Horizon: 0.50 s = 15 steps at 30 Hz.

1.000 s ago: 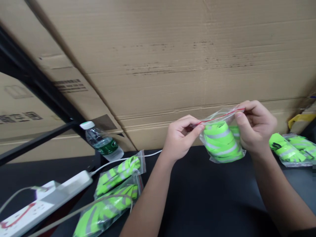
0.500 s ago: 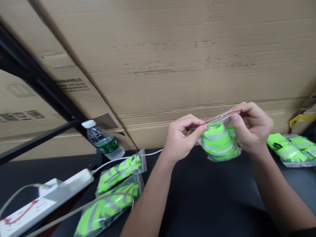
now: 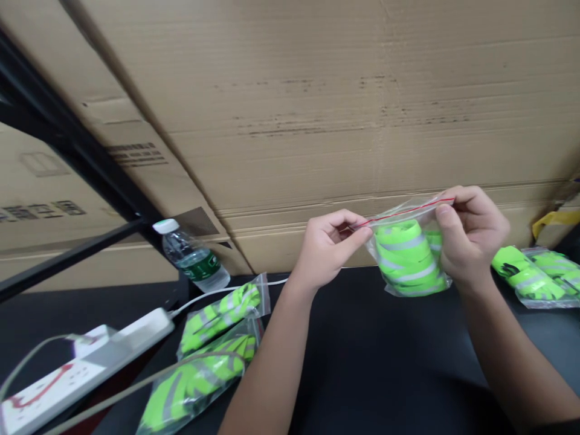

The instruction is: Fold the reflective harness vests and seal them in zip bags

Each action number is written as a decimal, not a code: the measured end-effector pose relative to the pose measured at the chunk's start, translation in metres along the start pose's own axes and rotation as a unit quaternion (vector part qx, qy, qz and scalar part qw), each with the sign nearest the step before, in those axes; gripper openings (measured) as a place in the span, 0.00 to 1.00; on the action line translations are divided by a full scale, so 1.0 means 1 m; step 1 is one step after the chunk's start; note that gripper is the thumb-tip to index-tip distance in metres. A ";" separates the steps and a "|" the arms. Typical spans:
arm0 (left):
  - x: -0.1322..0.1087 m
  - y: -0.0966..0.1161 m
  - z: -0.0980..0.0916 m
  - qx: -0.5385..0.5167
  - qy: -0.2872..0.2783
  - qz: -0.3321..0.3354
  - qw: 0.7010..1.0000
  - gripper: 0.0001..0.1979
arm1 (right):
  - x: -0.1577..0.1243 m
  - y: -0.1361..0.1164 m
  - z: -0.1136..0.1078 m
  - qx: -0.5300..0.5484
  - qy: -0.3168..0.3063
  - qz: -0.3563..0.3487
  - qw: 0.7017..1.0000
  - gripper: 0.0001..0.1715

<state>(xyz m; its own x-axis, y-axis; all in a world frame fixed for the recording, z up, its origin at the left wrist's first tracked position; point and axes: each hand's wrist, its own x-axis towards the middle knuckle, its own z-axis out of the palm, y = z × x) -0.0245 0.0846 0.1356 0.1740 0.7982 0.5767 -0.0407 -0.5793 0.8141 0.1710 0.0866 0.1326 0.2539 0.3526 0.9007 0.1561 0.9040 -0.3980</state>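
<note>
A clear zip bag (image 3: 410, 257) with a red line along its top hangs above the black table, between my two hands. Inside it is a rolled neon-green strap (image 3: 405, 248) with silver-grey stripes. My left hand (image 3: 333, 241) pinches the left end of the bag's top edge between thumb and fingers. At the right end, my right hand (image 3: 471, 232) grips the same edge, its thumb on the near side. The red line runs fairly straight between them, sloping up to the right.
More bagged green straps lie at the left (image 3: 199, 377) and right (image 3: 539, 275) on the black table (image 3: 385, 362). A water bottle (image 3: 194, 257), a white power strip (image 3: 90, 368) with cables and a black metal frame (image 3: 90, 145) stand left. Cardboard (image 3: 317, 121) rises behind.
My right hand has moved slightly right along with the bag. My left thumb now sits nearer the bag's left end, and more of the top edge shows between the hands.
</note>
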 end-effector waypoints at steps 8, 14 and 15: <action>-0.002 0.003 -0.005 -0.013 0.041 0.048 0.998 0.07 | 0.017 -0.002 -0.031 0.010 -0.229 0.077 0.970 0.02; -0.004 0.006 -0.007 -0.006 0.037 0.033 0.999 0.03 | 0.022 -0.010 -0.039 -0.026 -0.311 0.129 0.941 0.07; -0.004 0.007 -0.007 -0.001 0.035 0.035 0.999 0.03 | 0.023 -0.010 -0.040 -0.037 -0.323 0.143 0.935 0.07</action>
<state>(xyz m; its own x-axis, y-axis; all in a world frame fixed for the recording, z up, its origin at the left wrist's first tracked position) -0.0320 0.0788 0.1398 0.1005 0.7658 0.6352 -0.0518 -0.6335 0.7720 0.2134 0.0755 0.1502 -0.3299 0.6714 0.6636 0.2412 0.7396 -0.6284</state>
